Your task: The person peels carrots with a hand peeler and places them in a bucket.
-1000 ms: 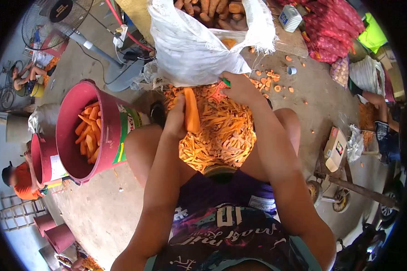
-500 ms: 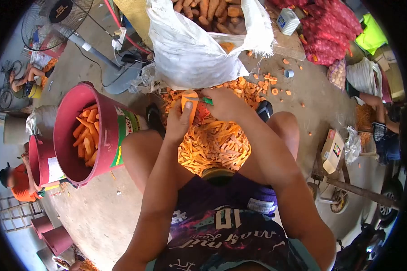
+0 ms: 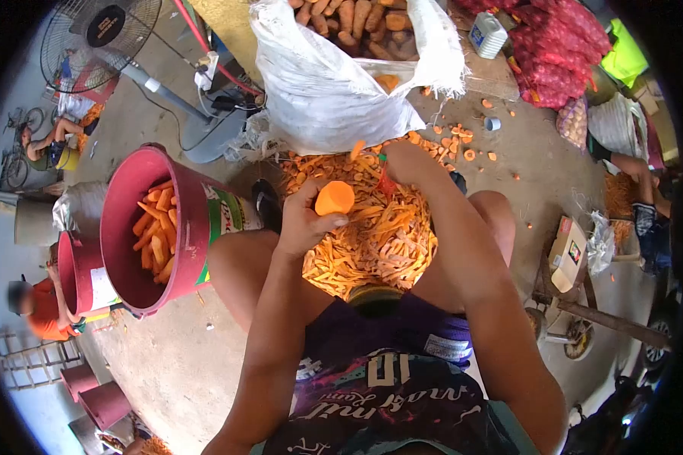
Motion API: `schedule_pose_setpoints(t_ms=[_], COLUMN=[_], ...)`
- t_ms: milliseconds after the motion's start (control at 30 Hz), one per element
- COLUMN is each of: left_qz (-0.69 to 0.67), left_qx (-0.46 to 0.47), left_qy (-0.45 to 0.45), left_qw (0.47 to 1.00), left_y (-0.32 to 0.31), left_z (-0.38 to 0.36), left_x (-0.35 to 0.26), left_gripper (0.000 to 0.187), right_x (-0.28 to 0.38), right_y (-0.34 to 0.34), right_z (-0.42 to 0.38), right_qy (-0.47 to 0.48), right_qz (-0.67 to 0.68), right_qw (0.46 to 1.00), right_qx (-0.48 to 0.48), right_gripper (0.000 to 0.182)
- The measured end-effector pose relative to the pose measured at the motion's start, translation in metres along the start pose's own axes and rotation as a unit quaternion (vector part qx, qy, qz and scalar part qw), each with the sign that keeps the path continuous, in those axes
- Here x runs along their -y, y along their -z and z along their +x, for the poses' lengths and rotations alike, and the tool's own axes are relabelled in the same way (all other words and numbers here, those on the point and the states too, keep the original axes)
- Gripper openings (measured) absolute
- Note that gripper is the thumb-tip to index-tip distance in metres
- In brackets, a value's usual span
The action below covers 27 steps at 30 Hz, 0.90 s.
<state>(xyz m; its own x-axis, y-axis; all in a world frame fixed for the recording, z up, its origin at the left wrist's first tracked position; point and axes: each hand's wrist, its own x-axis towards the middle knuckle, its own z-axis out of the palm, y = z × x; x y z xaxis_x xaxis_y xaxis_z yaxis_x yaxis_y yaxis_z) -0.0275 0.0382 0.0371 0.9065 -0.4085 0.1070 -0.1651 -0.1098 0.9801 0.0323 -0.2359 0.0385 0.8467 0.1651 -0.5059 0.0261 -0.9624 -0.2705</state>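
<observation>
My left hand [image 3: 305, 224] is closed around a peeled carrot [image 3: 335, 199], its flat cut end facing up toward me. To the right, my right hand [image 3: 408, 164] is closed on a small green-handled blade, with only a bit of green showing at the fingers. A red patch [image 3: 387, 184] shows just below that hand. Between the hands and the sack, a loose carrot piece [image 3: 357, 150] appears above the heap. Orange peelings [image 3: 368, 254] lie piled between my knees, beneath both hands.
A red tub [image 3: 125, 220] with peeled carrots stands at my left. Ahead is a white sack [image 3: 334, 106] of unpeeled carrots, with cut ends scattered right of it. A fan [image 3: 102, 30] stands front left, red net sacks [image 3: 558, 53] front right. Other people sit at both sides.
My right hand has moved right with the blade, away from the carrot. The carrot has tilted so its cut end faces me, and a piece has come off toward the sack.
</observation>
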Motion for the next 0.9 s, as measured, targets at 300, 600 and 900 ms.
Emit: schedule_pose_setpoints(t_ms=[300,600,900], left_qz=[-0.683,-0.278,0.575], left_qx=[-0.212,-0.126,0.037], left_qy=[-0.248,-0.062,0.072], left_qw=[0.653,0.95,0.814], left_y=[0.152,0.063,-0.02], left_z=[0.009,0.155,0.396], left_x=[-0.019,-0.058,-0.036], left_gripper=[0.102,0.044,0.048], right_x=[-0.026,-0.024,-0.035], right_y=[0.02,0.049,0.061], right_z=[-0.039,-0.027,0.008], right_qy=[0.007,0.06,0.063], right_qz=[0.055,0.056,0.09], right_qw=[0.998,0.996,0.994], right_qx=[-0.037,-0.034,-0.009], right_gripper=[0.029,0.032,0.031])
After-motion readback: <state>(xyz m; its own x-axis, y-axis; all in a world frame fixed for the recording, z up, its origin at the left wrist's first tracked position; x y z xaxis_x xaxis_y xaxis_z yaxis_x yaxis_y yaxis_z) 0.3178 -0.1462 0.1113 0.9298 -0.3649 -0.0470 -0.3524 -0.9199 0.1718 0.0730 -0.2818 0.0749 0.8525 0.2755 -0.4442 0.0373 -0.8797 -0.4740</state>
